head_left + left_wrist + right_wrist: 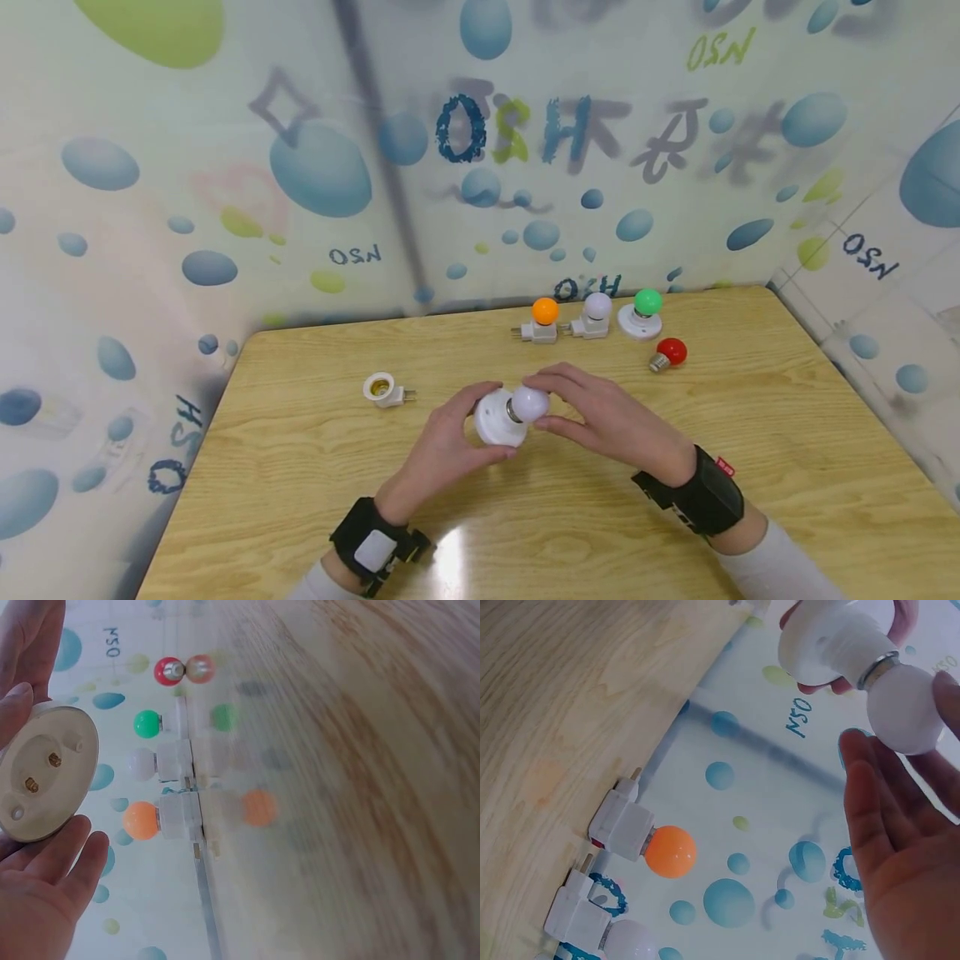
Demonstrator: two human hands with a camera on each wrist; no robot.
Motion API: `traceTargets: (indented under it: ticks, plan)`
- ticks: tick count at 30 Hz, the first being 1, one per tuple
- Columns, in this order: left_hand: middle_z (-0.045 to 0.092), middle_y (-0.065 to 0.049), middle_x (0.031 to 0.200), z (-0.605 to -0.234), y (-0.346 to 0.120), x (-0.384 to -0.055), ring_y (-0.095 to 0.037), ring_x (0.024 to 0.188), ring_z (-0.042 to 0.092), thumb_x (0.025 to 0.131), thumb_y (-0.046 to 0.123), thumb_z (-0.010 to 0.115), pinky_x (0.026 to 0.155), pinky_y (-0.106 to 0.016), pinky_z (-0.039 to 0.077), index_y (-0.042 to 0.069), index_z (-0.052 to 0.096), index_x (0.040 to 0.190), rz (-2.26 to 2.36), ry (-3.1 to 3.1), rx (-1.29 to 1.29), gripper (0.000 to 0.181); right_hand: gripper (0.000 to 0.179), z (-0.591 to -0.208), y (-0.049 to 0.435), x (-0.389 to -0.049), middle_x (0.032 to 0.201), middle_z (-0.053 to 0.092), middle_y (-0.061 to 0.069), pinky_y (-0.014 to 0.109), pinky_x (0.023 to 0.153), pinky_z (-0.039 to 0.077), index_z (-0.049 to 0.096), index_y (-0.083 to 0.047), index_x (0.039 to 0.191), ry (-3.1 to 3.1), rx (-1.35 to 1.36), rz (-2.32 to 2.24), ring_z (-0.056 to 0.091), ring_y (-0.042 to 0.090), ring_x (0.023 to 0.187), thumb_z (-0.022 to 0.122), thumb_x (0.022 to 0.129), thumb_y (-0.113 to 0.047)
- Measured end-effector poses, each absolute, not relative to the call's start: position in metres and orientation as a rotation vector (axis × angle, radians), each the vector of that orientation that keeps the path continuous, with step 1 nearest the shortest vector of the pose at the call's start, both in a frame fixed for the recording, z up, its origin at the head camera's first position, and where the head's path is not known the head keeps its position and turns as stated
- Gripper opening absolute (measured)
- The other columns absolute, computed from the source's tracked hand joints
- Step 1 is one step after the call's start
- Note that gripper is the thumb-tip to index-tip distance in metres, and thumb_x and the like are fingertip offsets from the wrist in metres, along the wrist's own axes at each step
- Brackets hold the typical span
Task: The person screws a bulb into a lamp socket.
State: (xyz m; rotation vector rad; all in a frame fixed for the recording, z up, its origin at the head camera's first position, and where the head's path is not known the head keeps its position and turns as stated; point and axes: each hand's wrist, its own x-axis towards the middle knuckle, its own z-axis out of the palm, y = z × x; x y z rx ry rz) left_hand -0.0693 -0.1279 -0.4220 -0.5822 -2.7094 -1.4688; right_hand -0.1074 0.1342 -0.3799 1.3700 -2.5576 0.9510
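Observation:
My left hand [452, 442] grips a round white lamp socket [495, 421] by its base, held above the table. In the left wrist view the flat back of that socket [51, 772] shows two brass contacts, with fingers and thumb around its edge. A white light bulb [532, 404] stands in the socket's mouth, a strip of its metal screw base showing. My right hand [600, 412] pinches the bulb's globe between thumb and fingertips; the right wrist view shows the bulb [904, 709] tilted, its neck at the socket rim.
Along the back edge stand an orange bulb [545, 311] and a white bulb [597, 306] in plug sockets, and a green bulb [648, 302] in a round socket. A red bulb [672, 351] lies loose. A bare plug socket [389, 395] lies left on the wooden table [300, 467].

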Motion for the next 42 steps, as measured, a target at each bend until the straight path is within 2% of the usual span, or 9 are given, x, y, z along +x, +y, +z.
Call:
traceTargets:
  ticks: [6,10,13,17,20,25,28,33,42]
  plan:
    - [0.06,-0.006,0.144,-0.42,-0.125,-0.067,-0.024,0.128,0.058,0.075,0.025,0.096,0.108,-0.05,0.047,0.009,0.053,0.146,-1.436,-2.701,-0.597,0.085,0.048,-0.384,0.132,-0.106,0.112,0.063,-0.005,0.03,0.085,0.058,0.06,-0.013,0.128,-2.589,1.24,0.957,0.061,0.009,0.098,0.081,0.089,-0.034]
    - [0.059,-0.008,0.144,-0.421,-0.123,-0.066,-0.025,0.129,0.058,0.074,0.024,0.096,0.108,-0.05,0.047,0.008,0.052,0.146,-1.412,-2.689,-0.608,0.086,0.048,-0.387,0.13,-0.105,0.106,0.061,-0.006,0.03,0.08,0.058,0.06,-0.013,0.119,-2.582,1.191,0.936,0.06,0.01,0.093,0.067,0.093,-0.054]
    - [0.059,-0.009,0.144,-0.421,-0.121,-0.066,-0.026,0.129,0.059,0.073,0.022,0.096,0.108,-0.049,0.048,0.006,0.052,0.146,-1.396,-2.673,-0.622,0.086,0.054,-0.389,0.129,-0.105,0.103,0.061,-0.006,0.03,0.078,0.057,0.06,-0.013,0.116,-2.587,1.158,0.921,0.059,0.011,0.091,0.062,0.093,-0.061]
    - [0.061,-0.008,0.142,-0.422,-0.121,-0.066,-0.025,0.126,0.06,0.072,0.021,0.097,0.105,-0.049,0.05,0.007,0.054,0.145,-1.404,-2.662,-0.608,0.086,0.056,-0.389,0.129,-0.104,0.107,0.063,-0.003,0.031,0.078,0.057,0.061,-0.009,0.122,-2.639,1.11,0.931,0.06,0.015,0.093,0.074,0.09,-0.053]
    - [0.062,-0.006,0.14,-0.422,-0.121,-0.066,-0.023,0.123,0.061,0.072,0.022,0.097,0.104,-0.049,0.05,0.01,0.054,0.145,-1.444,-2.659,-0.577,0.086,0.062,-0.385,0.132,-0.103,0.119,0.064,0.001,0.035,0.081,0.057,0.058,-0.008,0.133,-2.693,1.091,0.976,0.061,0.017,0.1,0.082,0.087,-0.043]
    - [0.065,-0.003,0.137,-0.421,-0.124,-0.068,-0.018,0.12,0.062,0.072,0.024,0.097,0.103,-0.048,0.05,0.012,0.055,0.144,-1.502,-2.649,-0.543,0.085,0.072,-0.376,0.138,-0.104,0.145,0.057,0.005,0.048,0.099,0.055,0.051,-0.013,0.148,-2.649,1.229,0.965,0.059,0.024,0.126,0.084,0.088,-0.036]
    - [0.065,-0.002,0.135,-0.421,-0.125,-0.069,-0.017,0.119,0.063,0.072,0.024,0.097,0.102,-0.047,0.051,0.012,0.055,0.144,-1.517,-2.646,-0.536,0.084,0.07,-0.372,0.14,-0.106,0.152,0.052,0.007,0.051,0.104,0.051,0.05,-0.013,0.15,-2.534,1.379,0.917,0.053,0.027,0.136,0.083,0.09,-0.027]
    - [0.065,-0.001,0.135,-0.421,-0.126,-0.069,-0.018,0.12,0.063,0.074,0.025,0.096,0.102,-0.046,0.052,0.012,0.055,0.144,-1.525,-2.652,-0.538,0.083,0.065,-0.37,0.141,-0.109,0.155,0.05,0.01,0.046,0.102,0.053,0.05,-0.013,0.152,-2.429,1.54,0.884,0.052,0.028,0.138,0.078,0.093,-0.013]
    - [0.064,-0.003,0.138,-0.42,-0.124,-0.069,-0.02,0.122,0.062,0.074,0.024,0.096,0.102,-0.047,0.052,0.011,0.055,0.145,-1.51,-2.669,-0.547,0.082,0.054,-0.371,0.137,-0.109,0.145,0.058,0.01,0.041,0.099,0.056,0.055,-0.01,0.146,-2.413,1.525,0.899,0.06,0.025,0.127,0.075,0.096,-0.014]
